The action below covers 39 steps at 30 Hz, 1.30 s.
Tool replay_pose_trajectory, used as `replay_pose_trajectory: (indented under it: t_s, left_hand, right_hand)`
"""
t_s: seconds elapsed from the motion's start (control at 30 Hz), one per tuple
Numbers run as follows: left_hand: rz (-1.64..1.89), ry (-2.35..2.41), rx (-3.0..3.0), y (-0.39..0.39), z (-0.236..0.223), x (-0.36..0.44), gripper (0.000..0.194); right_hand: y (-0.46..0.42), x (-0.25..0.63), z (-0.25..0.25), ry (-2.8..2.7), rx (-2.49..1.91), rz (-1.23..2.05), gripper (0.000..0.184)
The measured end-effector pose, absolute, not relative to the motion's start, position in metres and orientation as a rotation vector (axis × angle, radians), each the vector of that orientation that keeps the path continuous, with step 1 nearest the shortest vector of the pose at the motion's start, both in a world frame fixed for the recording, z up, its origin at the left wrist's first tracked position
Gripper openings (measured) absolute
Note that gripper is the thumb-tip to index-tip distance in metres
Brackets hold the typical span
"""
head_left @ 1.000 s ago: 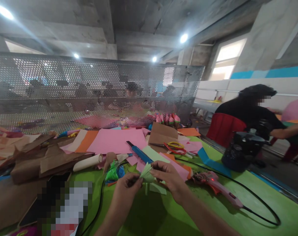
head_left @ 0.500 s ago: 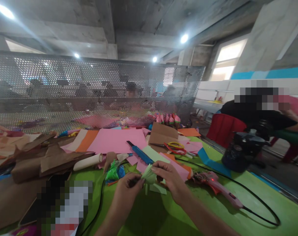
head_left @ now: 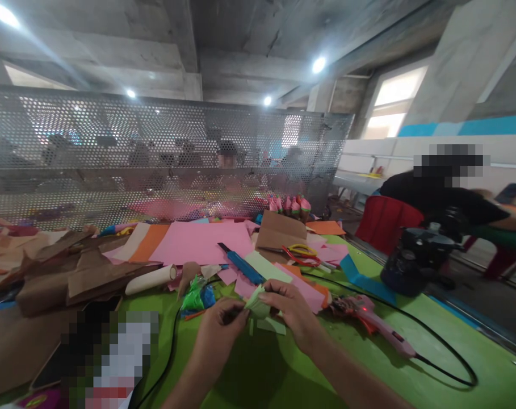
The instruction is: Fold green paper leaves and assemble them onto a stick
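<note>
Between my hands is a small piece of pale green paper [head_left: 258, 307], gathered into pleats like a little fan. My left hand [head_left: 226, 324] pinches its left lower edge with thumb and fingers. On its upper right side, my right hand [head_left: 285, 304] grips it between thumb and fingertips. Beneath and behind it lie a pale green scrap [head_left: 271, 325] and a longer pale green strip [head_left: 268, 266]. A blue utility knife [head_left: 243, 266] rests just beyond my hands, its dark blade toward the far left.
A pink glue gun [head_left: 379, 324] with a red light and black cord lies at right. Beyond are pink sheets [head_left: 202, 243], scissors [head_left: 302, 254] and brown paper [head_left: 281, 230]. At left are a paper roll [head_left: 151, 279] and a green bundle [head_left: 193, 298]. A person [head_left: 436, 193] sits at right.
Both hands keep hold of the pleated paper with barely any movement. The view has shifted slightly. At right, the seated person's posture has changed a little.
</note>
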State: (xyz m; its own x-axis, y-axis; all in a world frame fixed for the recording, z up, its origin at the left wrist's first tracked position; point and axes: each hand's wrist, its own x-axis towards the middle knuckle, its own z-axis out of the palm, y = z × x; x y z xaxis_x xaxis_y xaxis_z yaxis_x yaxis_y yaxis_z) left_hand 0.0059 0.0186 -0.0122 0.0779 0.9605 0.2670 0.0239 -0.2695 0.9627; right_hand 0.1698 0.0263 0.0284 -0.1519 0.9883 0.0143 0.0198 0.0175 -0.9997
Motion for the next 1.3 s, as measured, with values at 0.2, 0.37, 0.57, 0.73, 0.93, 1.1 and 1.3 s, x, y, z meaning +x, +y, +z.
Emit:
replay_pose_trajectory:
  t_s: [0.2, 0.37, 0.57, 0.73, 0.93, 1.1, 1.3]
  left_hand:
    - [1.335, 1.047, 1.436, 0.0211, -0.0131, 0.0043, 0.012]
    - [1.323, 1.061, 1.412, 0.0216, -0.0151, 0.0036, 0.014]
    - [1.32, 1.069, 1.391, 0.0221, -0.0131, 0.0038, 0.016]
    - [1.32, 1.066, 1.378, 0.0206, -0.0101, 0.0051, 0.014]
    - [1.327, 1.067, 1.338, 0.0199, -0.0094, 0.0051, 0.014]
    - [1.324, 1.054, 1.297, 0.0209, -0.0097, 0.0047, 0.016]
    - [1.32, 1.037, 1.26, 0.0195, -0.0081, 0.0053, 0.014]
  right_hand:
    - [0.0285, 0.1686, 0.0285, -1.354, -1.12, 1.298, 0.03]
    - [0.0307, 0.1677, 0.0261, -1.361, -1.111, 1.287, 0.036]
    - [0.029, 0.1666, 0.027, -1.345, -1.103, 1.279, 0.035]
    - [0.0311, 0.1675, 0.0227, -1.352, -1.101, 1.28, 0.033]
    - [0.0307, 0.1681, 0.0253, -1.347, -1.097, 1.278, 0.032]
    - [0.0289, 0.1665, 0.0297, -1.327, -1.105, 1.277, 0.034]
    - [0.0284, 0.1656, 0.0318, -1.31, -1.131, 1.271, 0.033]
